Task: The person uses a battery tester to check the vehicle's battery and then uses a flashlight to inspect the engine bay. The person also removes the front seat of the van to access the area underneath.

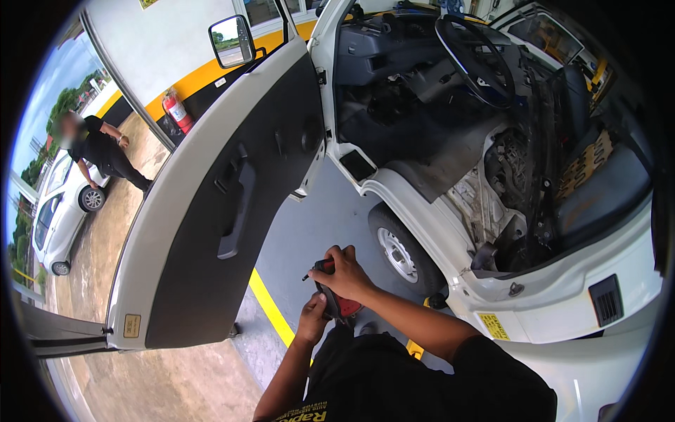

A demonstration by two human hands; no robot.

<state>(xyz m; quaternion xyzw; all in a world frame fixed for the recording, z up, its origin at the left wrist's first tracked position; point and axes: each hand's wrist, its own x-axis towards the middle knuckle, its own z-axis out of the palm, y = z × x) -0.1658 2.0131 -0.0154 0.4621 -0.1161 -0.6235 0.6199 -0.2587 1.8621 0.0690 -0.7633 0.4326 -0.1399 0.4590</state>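
In front of my body I hold a red-and-black handheld tool (349, 307), shaped like a cordless driver. A short dark tip sticks out from its upper end toward the left. My right hand (343, 273) is closed over the upper part, fingers bent round it. Lower down, my left hand (313, 320) grips its near left side, thumb against the dark casing. Both hands hide much of the tool, so its exact kind is hard to make out.
An open white vehicle door (232, 190) stands to my left. On the right is the vehicle's cab, with its steering wheel (474, 62), exposed engine bay (510, 169) and front wheel (397, 253). A fire extinguisher (177, 112) hangs by the wall. Outside, another person (102, 148) stands near a white car (60, 204).
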